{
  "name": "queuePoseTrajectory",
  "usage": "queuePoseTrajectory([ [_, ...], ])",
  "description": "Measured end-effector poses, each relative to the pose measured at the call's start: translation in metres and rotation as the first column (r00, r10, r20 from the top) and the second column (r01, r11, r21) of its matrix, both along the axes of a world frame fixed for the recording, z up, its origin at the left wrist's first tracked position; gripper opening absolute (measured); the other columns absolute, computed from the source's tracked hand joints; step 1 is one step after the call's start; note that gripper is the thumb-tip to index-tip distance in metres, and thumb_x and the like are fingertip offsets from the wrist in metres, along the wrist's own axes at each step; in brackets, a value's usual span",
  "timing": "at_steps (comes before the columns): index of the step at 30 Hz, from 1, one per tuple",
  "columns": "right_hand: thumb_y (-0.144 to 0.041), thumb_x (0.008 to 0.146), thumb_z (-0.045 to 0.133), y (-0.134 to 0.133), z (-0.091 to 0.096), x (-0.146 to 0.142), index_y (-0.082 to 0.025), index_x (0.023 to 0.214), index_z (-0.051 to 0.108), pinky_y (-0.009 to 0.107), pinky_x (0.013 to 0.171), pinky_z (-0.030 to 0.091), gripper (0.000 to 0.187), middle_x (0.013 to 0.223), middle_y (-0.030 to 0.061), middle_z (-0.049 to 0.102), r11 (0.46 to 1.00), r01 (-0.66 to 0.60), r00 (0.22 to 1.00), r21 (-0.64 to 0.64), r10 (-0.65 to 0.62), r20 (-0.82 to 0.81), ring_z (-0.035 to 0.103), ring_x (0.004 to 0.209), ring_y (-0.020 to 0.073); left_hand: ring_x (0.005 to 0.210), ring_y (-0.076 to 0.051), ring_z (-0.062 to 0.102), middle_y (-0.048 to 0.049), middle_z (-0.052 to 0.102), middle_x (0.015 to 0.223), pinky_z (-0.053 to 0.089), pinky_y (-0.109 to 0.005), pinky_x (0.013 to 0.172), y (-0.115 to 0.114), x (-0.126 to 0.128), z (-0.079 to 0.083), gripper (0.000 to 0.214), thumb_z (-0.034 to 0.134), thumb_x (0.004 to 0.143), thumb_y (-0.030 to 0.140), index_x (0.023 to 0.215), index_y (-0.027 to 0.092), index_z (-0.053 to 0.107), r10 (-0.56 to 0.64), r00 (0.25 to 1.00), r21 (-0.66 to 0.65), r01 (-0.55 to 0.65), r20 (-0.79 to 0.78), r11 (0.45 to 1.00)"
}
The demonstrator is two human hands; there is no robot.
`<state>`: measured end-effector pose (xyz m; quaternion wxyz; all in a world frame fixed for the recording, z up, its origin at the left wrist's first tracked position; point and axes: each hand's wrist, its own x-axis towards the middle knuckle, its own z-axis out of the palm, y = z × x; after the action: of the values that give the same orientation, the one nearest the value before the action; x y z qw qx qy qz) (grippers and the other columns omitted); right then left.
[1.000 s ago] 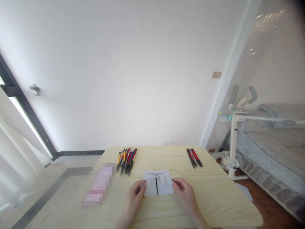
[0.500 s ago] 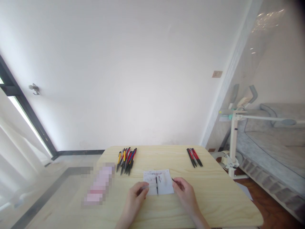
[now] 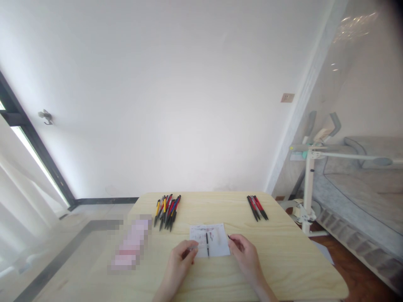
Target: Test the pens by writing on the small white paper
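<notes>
A white sheet of paper [image 3: 219, 247] with dark scribbles lies on the table in front of me. On it rests a thin black pen part [image 3: 207, 244], pointing away from me. At the sheet's left edge my left hand [image 3: 180, 258] is closed, thumb and fingers pinching a small pale, see-through piece [image 3: 192, 248], mostly hidden. My right hand [image 3: 244, 251] is closed by the sheet's right edge. A small black tip [image 3: 228, 237] shows at its fingertips; the rest is covered.
Several pens [image 3: 165, 212] in yellow, red, blue and black lie bunched at the table's back left. A smaller row of red and black pens [image 3: 257, 208] is at the back right. A blurred pink item [image 3: 132, 243] lies at the left edge of the wooden table [image 3: 283, 268].
The pale piece in my left hand stuck out rightward toward the black pen part before; now less of it shows. My right hand has hardly moved.
</notes>
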<state>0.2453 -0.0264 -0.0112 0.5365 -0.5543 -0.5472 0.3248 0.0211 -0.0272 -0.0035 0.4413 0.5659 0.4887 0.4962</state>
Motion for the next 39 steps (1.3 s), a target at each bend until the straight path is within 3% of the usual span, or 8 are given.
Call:
queuePoseTrajectory([
  [7, -0.042, 0.070, 0.060, -0.001, 0.002, -0.001, -0.015, 0.077, 0.067, 0.026, 0.056, 0.049, 0.029, 0.069, 0.0065, 0.068, 1.000, 0.006, 1.000, 0.000, -0.006, 0.006, 0.062, 0.065, 0.0203, 0.045, -0.012, 0.050, 0.0014, 0.058, 0.054, 0.041, -0.023, 0.046, 0.001, 0.000, 0.001, 0.030, 0.065, 0.064, 0.041, 0.081, 0.016, 0.065, 0.052, 0.997, -0.047, -0.049, 0.052, 0.998],
  [16, -0.036, 0.075, 0.055, -0.007, 0.006, -0.006, -0.017, 0.080, 0.066, 0.025, 0.057, 0.046, 0.023, 0.068, 0.0048, 0.067, 0.999, -0.044, 0.989, 0.027, 0.040, 0.142, 0.060, 0.062, 0.0184, 0.046, -0.012, 0.051, 0.0031, 0.054, 0.051, 0.040, -0.022, 0.046, 0.002, 0.000, -0.003, 0.027, 0.062, 0.068, 0.038, 0.083, 0.016, 0.063, 0.037, 0.999, -0.042, -0.035, 0.034, 0.999],
  [25, -0.028, 0.077, 0.052, -0.014, 0.019, -0.023, -0.019, 0.080, 0.066, 0.024, 0.055, 0.044, 0.017, 0.065, 0.0034, 0.064, 0.989, -0.129, 0.948, 0.076, 0.101, 0.300, 0.056, 0.057, 0.0163, 0.048, -0.012, 0.051, 0.0015, 0.057, 0.055, 0.041, -0.022, 0.048, 0.002, -0.001, -0.005, 0.024, 0.061, 0.070, 0.034, 0.085, 0.015, 0.064, 0.010, 1.000, -0.036, -0.011, -0.025, 0.999],
  [39, -0.019, 0.079, 0.046, -0.010, 0.021, -0.034, -0.020, 0.083, 0.064, 0.023, 0.059, 0.042, 0.019, 0.071, 0.0023, 0.063, 0.974, -0.218, 0.842, 0.066, 0.154, 0.517, 0.054, 0.061, 0.0141, 0.050, -0.012, 0.051, 0.0011, 0.058, 0.058, 0.042, -0.022, 0.050, 0.001, 0.000, -0.004, 0.023, 0.060, 0.071, 0.033, 0.085, 0.016, 0.065, -0.010, 0.996, -0.035, 0.007, -0.087, 0.999],
])
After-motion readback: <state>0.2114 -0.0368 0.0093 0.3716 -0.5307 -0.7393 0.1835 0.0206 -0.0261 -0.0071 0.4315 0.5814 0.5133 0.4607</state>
